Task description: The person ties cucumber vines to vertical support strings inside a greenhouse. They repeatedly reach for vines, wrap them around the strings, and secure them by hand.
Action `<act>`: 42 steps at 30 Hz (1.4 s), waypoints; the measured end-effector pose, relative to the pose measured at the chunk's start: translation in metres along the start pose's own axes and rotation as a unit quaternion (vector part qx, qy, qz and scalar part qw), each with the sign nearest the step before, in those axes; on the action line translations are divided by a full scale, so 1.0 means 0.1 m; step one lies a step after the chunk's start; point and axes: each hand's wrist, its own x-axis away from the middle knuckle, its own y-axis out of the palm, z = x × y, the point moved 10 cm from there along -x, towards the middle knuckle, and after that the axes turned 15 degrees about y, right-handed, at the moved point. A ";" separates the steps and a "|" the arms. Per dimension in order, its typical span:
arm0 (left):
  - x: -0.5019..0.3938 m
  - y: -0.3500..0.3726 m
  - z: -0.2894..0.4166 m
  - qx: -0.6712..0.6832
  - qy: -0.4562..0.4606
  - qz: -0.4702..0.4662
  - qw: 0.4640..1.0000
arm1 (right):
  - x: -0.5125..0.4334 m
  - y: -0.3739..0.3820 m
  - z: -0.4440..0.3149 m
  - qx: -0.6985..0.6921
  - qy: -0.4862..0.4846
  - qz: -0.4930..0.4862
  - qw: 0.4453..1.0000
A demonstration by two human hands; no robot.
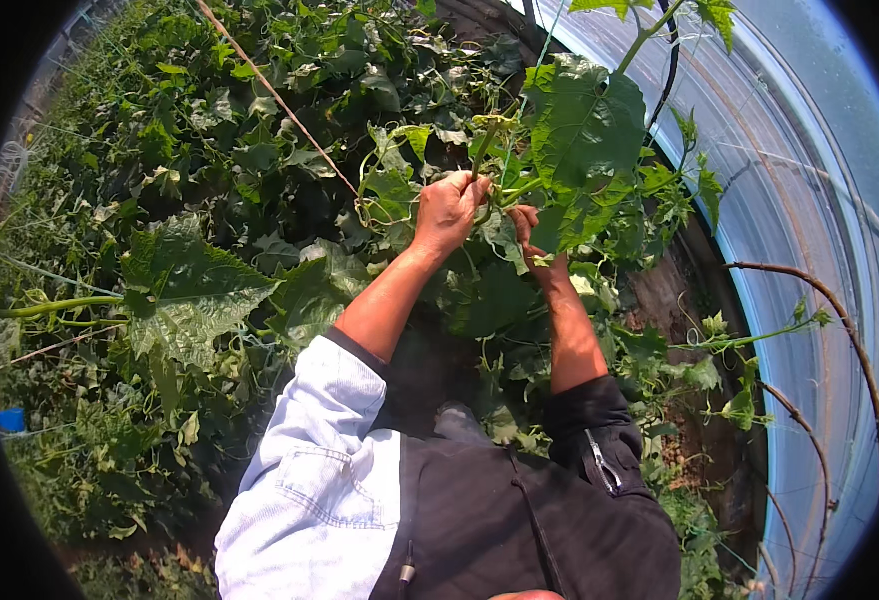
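My left hand (pixel 445 208) is closed around a green vine stem (pixel 484 150) in the upper middle of the view. Just to its right and a little lower, my right hand (pixel 533 236) has bent fingers close to the same stem; leaves hide part of it, and whether it grips anything is not clear. A large green leaf (pixel 589 124) hangs above my right hand. Thin green twine (pixel 537 82) runs upward beside the stem. Curly tendrils (pixel 372 202) and smaller leaves lie left of my left hand.
Dense leafy vines (pixel 259 150) fill the left and top. A slanting pinkish string (pixel 282 101) ends near my left hand. At the right curves clear plastic sheeting (pixel 799 225), with brown bent stems (pixel 852 330) before it. A large leaf (pixel 192 292) stands at the left.
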 end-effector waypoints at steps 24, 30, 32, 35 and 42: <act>0.56 -0.12 0.16 0.226 -0.145 0.020 0.963 | 0.82 -0.26 -0.57 0.083 0.063 0.088 0.991; 0.54 -0.24 0.50 0.277 -0.135 0.055 0.950 | 0.82 -0.24 -0.81 0.021 0.046 0.075 0.996; 0.55 -0.27 0.34 0.263 -0.198 0.028 0.944 | 0.96 -0.34 -1.10 0.163 -0.053 0.165 0.971; 0.56 -0.32 0.17 0.214 -0.191 -0.022 0.958 | 1.02 -0.45 -1.09 -0.007 0.038 0.181 0.983; 0.51 -0.30 0.24 0.318 -0.124 0.049 0.939 | 0.65 0.18 -0.77 -0.213 0.256 -0.069 0.940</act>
